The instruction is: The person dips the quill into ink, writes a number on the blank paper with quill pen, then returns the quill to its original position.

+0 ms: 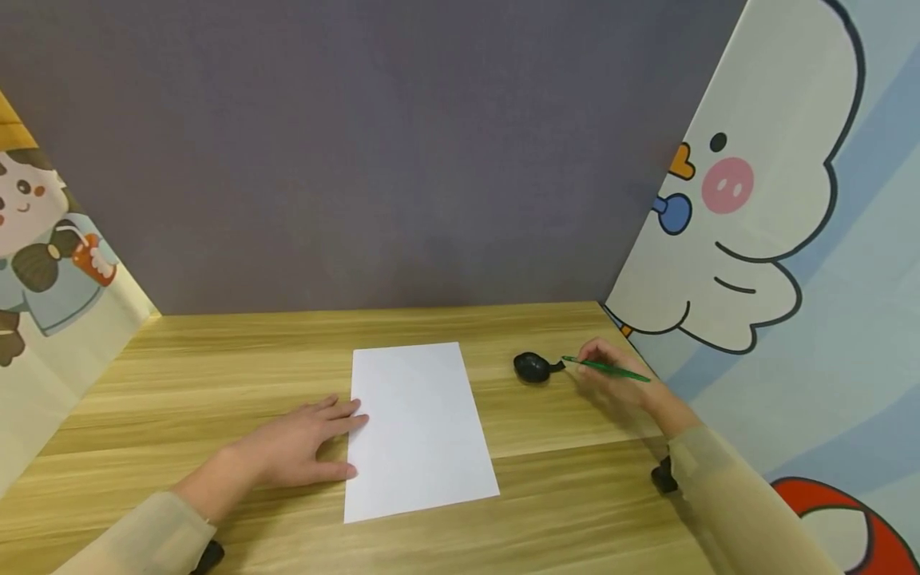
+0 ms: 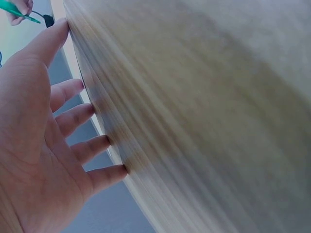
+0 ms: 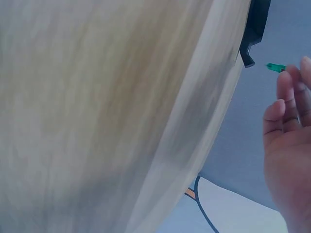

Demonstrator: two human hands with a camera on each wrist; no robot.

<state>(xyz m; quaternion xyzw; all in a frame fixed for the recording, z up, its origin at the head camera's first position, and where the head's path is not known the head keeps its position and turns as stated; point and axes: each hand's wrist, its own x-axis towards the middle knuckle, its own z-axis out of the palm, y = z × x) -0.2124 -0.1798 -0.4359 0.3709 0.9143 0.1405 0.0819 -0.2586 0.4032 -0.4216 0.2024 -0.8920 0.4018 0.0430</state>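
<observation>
Cartoon-printed panelling (image 1: 53, 279) stands at the far left, joining a plain grey backdrop (image 1: 374, 160) behind a wood-grained worktop (image 1: 237, 351). Next comes the left hand (image 1: 305, 443), its fingers spread and relaxed, fingertips and thumb along the left edge of a blank white sheet (image 1: 417, 431). That sheet lies flat near the middle. If only those fingertips steady it, a sideways push on its free right side could swivel or crease it.

Further right sits a black spoon-shaped object (image 1: 532, 367) (its contents, if any, cannot be made out), short handle pointing right. Just beyond that handle, the right hand (image 1: 620, 390) pinches a slim green stick (image 1: 625, 373), perhaps a pen or brush, one end just beside the handle's tip. A small leftward slip could knock the black object and turn it; a loose pinch could drop the stick. Another cartoon panel (image 1: 762, 104) closes the right side.
</observation>
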